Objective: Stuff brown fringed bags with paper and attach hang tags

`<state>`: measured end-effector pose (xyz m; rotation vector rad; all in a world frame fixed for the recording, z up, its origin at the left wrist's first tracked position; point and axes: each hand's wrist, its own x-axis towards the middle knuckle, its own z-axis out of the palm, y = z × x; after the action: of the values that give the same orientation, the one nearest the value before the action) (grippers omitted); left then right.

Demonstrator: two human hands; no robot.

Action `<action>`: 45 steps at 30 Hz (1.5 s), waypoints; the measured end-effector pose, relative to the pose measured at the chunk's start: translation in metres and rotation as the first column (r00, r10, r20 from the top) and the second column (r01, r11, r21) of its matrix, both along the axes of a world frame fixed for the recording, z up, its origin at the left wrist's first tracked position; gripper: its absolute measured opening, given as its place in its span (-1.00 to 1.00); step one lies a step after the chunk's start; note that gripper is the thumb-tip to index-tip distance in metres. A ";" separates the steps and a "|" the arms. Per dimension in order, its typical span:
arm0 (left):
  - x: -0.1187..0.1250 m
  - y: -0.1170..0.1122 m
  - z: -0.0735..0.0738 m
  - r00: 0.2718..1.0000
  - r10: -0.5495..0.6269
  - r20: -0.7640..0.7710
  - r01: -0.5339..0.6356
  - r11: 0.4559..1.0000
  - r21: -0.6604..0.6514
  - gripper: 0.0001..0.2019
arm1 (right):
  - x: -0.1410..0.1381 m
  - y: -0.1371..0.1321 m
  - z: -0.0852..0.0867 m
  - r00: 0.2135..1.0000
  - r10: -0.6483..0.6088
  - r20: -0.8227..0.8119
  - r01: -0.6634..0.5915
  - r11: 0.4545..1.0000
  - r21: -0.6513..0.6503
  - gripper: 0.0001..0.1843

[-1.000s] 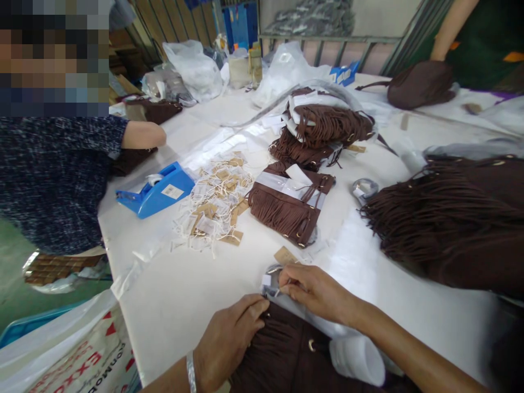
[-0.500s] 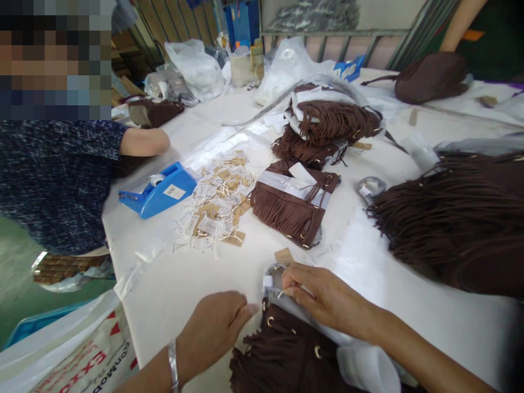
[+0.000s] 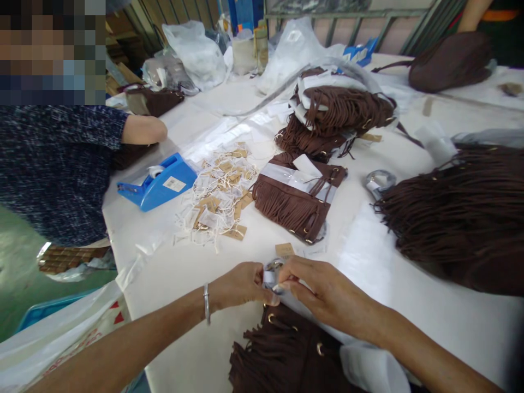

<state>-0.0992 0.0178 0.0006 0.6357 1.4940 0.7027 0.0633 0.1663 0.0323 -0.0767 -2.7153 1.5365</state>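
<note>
A dark brown fringed bag (image 3: 295,349) with gold eyelets lies close in front of me. At its top is a ring (image 3: 271,274) wrapped in clear plastic with a white band round it. My left hand (image 3: 243,284), a silver bangle at its wrist, has thumb and fingers closed on the ring's left side. From the right, my right hand (image 3: 323,289) pinches a small white string (image 3: 280,287) against the ring; its far end is hidden. A brown card tag (image 3: 284,250) lies just behind the ring.
Tags with white strings (image 3: 221,191) lie heaped beside a blue tape dispenser (image 3: 159,180). Further fringed bags (image 3: 298,191) rest ahead, with a large one (image 3: 462,218) at right. A co-worker's arm (image 3: 143,129) is at left; another person's arm (image 3: 472,16) reaches in at far right.
My left hand has moved up and right from beside the bag and closed on the wrapped ring. My right hand stays pinched at the ring. The view has shifted slightly.
</note>
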 end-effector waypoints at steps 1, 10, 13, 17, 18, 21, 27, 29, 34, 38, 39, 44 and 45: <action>0.002 0.001 0.002 1.000 0.013 0.026 -0.013 1.000 -0.012 -0.62 | 0.000 0.000 0.000 1.000 -0.005 -0.008 0.005 1.000 -0.011 -0.87; 0.010 -0.022 -0.007 0.927 0.297 0.230 -0.312 0.950 0.032 -0.60 | 0.015 -0.001 -0.003 0.981 -0.172 0.089 0.189 0.950 -0.247 -0.83; 0.013 -0.029 -0.010 0.885 0.368 0.285 -0.401 0.914 0.064 -0.61 | 0.016 -0.006 -0.013 0.960 -0.175 0.217 0.232 0.934 -0.271 -0.83; 0.017 -0.033 -0.012 0.852 0.439 0.286 -0.483 0.869 0.104 -0.66 | 0.008 -0.014 -0.021 0.941 -0.151 0.303 0.244 0.923 -0.298 -0.89; 0.018 -0.033 -0.013 0.850 0.445 0.282 -0.490 0.864 0.114 -0.66 | 0.006 -0.016 -0.022 0.940 -0.152 0.307 0.243 0.928 -0.284 -0.89; 0.019 -0.034 -0.014 0.847 0.448 0.285 -0.498 0.857 0.131 -0.68 | -0.001 -0.017 -0.021 0.938 -0.155 0.309 0.230 0.947 -0.224 -0.89; 0.020 -0.034 -0.014 0.829 0.470 0.302 -0.524 0.842 0.130 -0.70 | -0.007 -0.016 -0.019 0.932 -0.154 0.328 0.227 0.954 -0.196 -0.93; 0.020 -0.035 -0.015 0.823 0.480 0.303 -0.535 0.834 0.134 -0.70 | -0.008 -0.017 -0.018 0.928 -0.151 0.342 0.228 0.953 -0.200 -0.93; 0.020 -0.036 -0.016 0.811 0.475 0.340 -0.543 0.828 0.138 -0.72 | -0.009 -0.023 -0.014 0.932 -0.178 0.316 0.231 0.963 -0.136 -0.93; 0.019 -0.036 -0.016 0.803 0.476 0.358 -0.551 0.822 0.143 -0.72 | -0.012 -0.027 -0.012 0.934 -0.182 0.307 0.218 0.972 -0.088 -0.94; 0.020 -0.036 -0.016 0.801 0.480 0.357 -0.555 0.820 0.144 -0.72 | -0.013 -0.027 -0.012 0.933 -0.181 0.311 0.213 0.974 -0.071 -0.94; 0.021 -0.037 -0.015 0.786 0.495 0.370 -0.575 0.806 0.142 -0.71 | -0.017 -0.028 -0.012 0.927 -0.173 0.334 0.181 0.983 0.008 -0.93; 0.021 -0.037 -0.015 0.784 0.496 0.374 -0.577 0.804 0.145 -0.71 | -0.018 -0.029 -0.012 0.926 -0.172 0.336 0.177 0.984 0.017 -0.93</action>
<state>-0.0783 -0.0189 -0.0143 0.2427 1.2891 1.3977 0.0452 0.1377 0.0202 -0.6207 -2.8445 1.6198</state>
